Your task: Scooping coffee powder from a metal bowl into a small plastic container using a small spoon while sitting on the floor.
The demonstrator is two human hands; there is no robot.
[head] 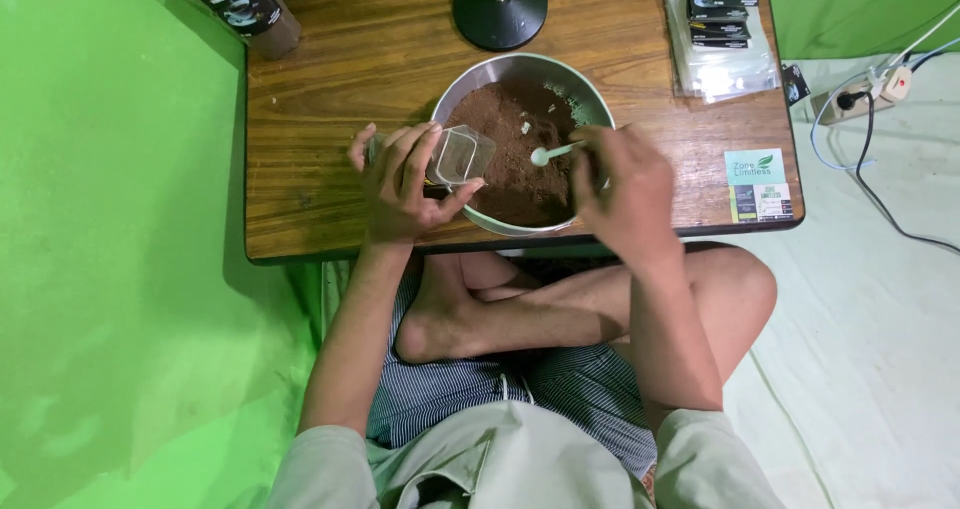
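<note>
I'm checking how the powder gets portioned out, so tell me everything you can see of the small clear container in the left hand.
The small clear container is a see-through plastic tub, roughly square with rounded corners, and looks empty. The left hand holds it tipped on its side, its open mouth facing the brown powder, fingers wrapped over its top and thumb beneath. It hangs over the near left rim of the metal bowl; whether it touches the rim cannot be told. The white spoon in the right hand sits just right of it, apart.
</note>
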